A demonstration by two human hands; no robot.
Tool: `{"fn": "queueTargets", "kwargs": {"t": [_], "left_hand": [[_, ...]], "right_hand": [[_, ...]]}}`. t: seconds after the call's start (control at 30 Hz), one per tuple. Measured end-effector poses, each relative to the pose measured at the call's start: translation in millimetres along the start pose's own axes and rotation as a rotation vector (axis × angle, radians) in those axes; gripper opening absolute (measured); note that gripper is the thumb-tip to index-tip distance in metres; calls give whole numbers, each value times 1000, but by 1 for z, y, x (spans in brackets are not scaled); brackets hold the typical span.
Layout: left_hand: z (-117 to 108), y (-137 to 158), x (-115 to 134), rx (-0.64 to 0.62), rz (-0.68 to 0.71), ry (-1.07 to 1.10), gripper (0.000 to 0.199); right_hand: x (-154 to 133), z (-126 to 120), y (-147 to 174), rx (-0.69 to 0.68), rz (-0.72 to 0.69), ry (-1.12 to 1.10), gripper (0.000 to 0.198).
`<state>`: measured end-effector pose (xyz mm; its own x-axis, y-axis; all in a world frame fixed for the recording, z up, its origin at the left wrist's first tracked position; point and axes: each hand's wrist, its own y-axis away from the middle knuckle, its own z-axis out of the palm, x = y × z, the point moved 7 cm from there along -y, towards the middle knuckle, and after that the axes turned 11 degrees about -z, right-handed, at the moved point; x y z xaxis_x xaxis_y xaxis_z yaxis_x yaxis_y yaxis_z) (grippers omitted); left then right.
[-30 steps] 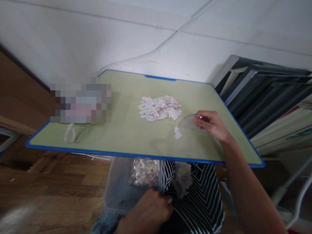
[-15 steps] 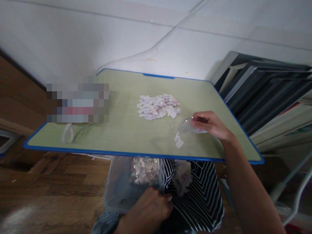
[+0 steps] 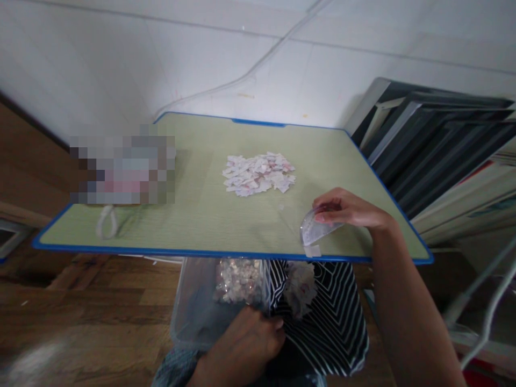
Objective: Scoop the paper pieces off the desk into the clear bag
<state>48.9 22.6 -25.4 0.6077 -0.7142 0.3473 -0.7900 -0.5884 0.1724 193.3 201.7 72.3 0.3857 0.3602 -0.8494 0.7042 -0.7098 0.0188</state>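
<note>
My right hand [image 3: 342,208] pinches a clear plastic protractor [image 3: 316,228] by its upper part, its curved edge tilted down to the left. At the protractor's lower tip, paper scraps [image 3: 312,251] lie at the front edge of the green table [image 3: 193,215]. A loose pile of small white paper pieces [image 3: 258,174] sits in the table's middle. Below the table, my left hand [image 3: 253,338] is closed at the edge of a black-and-white striped bag [image 3: 338,317]. Paper scraps [image 3: 300,290] show in that bag. My left fingertips are mostly hidden.
Left of the bag stands a clear plastic bin [image 3: 189,306] with a bag of paper bits [image 3: 239,279] inside. A blurred-out item [image 3: 124,172] with a white strap [image 3: 107,223] rests at the table's left. Dark flat panels [image 3: 435,129] lean at the right.
My right hand has drawn the protractor toward the table's front edge and tilted it. The scraps beside it have slid to that edge. My left hand stays in place.
</note>
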Motion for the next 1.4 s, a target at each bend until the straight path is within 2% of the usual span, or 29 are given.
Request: {"fn": "queueTargets", "kwargs": {"t": [0.33, 0.57, 0.77, 0.87, 1.07, 1.13, 1.23, 1.33, 1.4], "left_hand": [[0, 1, 0, -13, -1, -1, 17], [6, 2, 0, -27, -2, -15, 17], [2, 0, 1, -42, -6, -18, 17], [1, 0, 0, -54, -7, -33, 15], [-1, 1, 2, -2, 14, -21, 18], [-1, 1, 2, -3, 11, -9, 18], [0, 1, 2, -10, 14, 4, 18], [2, 0, 1, -11, 9, -6, 18], [2, 0, 0, -9, 2, -8, 18]], "right_hand": [[-4, 1, 7, -66, 24, -24, 31], [-1, -8, 7, 59, 10, -4, 29], [-1, 2, 5, -84, 17, 4, 32], [-4, 2, 5, -100, 6, 8, 34], [-7, 3, 8, -115, -9, -4, 36], [-5, 0, 8, -51, 9, -17, 36], [3, -17, 4, 226, 33, 31, 36], [9, -36, 4, 523, 49, 223, 40], [12, -41, 3, 613, 76, 372, 42]]}}
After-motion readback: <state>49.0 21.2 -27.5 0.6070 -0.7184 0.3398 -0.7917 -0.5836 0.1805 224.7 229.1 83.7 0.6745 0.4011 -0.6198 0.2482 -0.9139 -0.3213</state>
